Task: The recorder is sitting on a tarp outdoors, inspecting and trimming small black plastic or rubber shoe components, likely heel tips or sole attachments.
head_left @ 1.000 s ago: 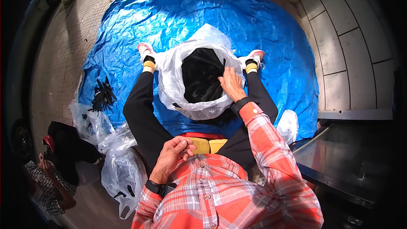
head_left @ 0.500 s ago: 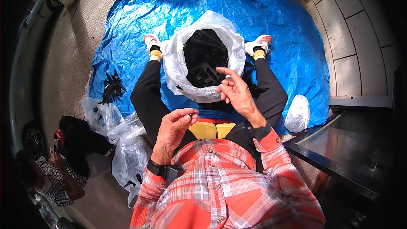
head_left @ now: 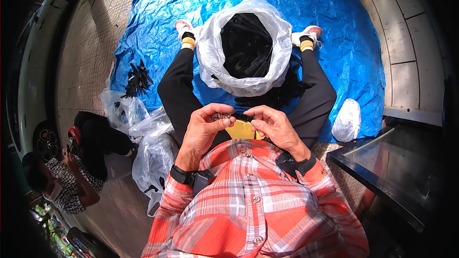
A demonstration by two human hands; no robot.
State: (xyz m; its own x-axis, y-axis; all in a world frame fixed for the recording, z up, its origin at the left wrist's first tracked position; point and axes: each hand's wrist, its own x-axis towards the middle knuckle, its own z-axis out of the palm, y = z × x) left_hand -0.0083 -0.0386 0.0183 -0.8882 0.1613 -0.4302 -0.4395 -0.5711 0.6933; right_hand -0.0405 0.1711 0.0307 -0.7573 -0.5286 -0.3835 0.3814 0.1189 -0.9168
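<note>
In front of my lap, my left hand pinches a small silver metal fitting, which looks like a ring or clasp. Right beside it, a short black piece is gripped between the fingertips of my right hand. The two parts meet or nearly touch; whether they are joined I cannot tell. Beyond my hands, between my feet, stands a white plastic bag, its mouth rolled open. Many long, flat black pieces fill it.
A blue tarp lies under my legs. Loose black pieces sit at its left, more by my right leg. Clear plastic bags are at my left, a tied white bag and dark-topped table at right. Another person sits far left.
My right hand has come back from the bag with a black piece and met my left hand. The silver fitting now shows in my left fingers. The view has shifted slightly.
</note>
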